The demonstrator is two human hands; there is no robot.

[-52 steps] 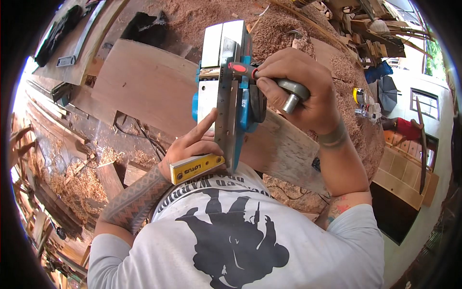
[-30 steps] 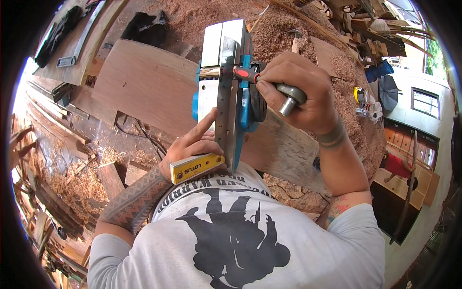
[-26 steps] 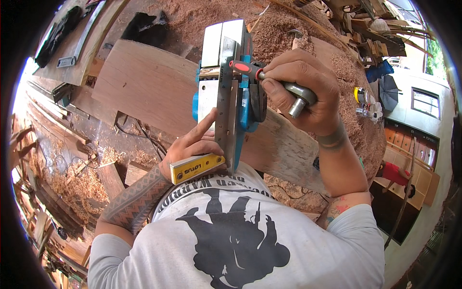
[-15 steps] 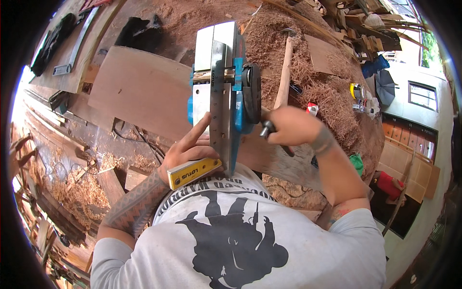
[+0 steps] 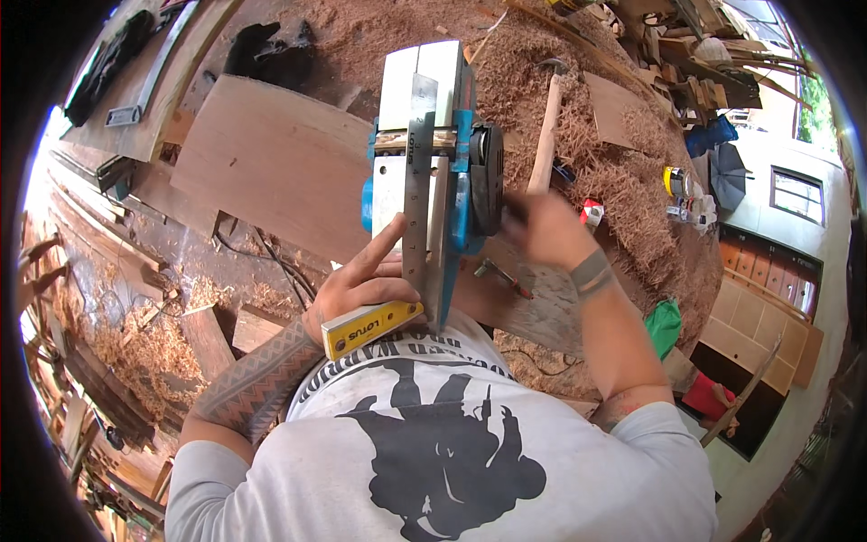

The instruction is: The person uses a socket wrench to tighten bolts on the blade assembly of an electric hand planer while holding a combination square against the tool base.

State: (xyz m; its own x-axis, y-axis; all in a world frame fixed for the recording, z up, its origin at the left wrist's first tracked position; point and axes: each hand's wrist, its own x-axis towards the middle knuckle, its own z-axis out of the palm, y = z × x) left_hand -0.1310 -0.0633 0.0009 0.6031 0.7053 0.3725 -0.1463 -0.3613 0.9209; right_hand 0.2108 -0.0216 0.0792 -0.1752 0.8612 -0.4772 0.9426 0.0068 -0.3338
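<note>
An upturned blue electric hand planer stands before my chest, its pale metal sole facing me. My left hand is closed on the yellow handle of a try square. The square's steel blade lies lengthwise along the sole, and my index finger stretches out beside it. My right hand is at the planer's right side, by its black side cover. Motion blurs that hand, and its fingers are partly hidden. Just below it lies a small tool with a metal end and a reddish end.
A wide wooden board lies to the left of the planer. Wood shavings heap up at the right, with a long wooden-handled tool on them. A green bag and a yellow-banded can sit farther right. A dark cable runs at the left.
My right hand has moved up and away from the small tool, which now shows in full below it. My left hand keeps the square on the sole. The view has shifted slightly.
</note>
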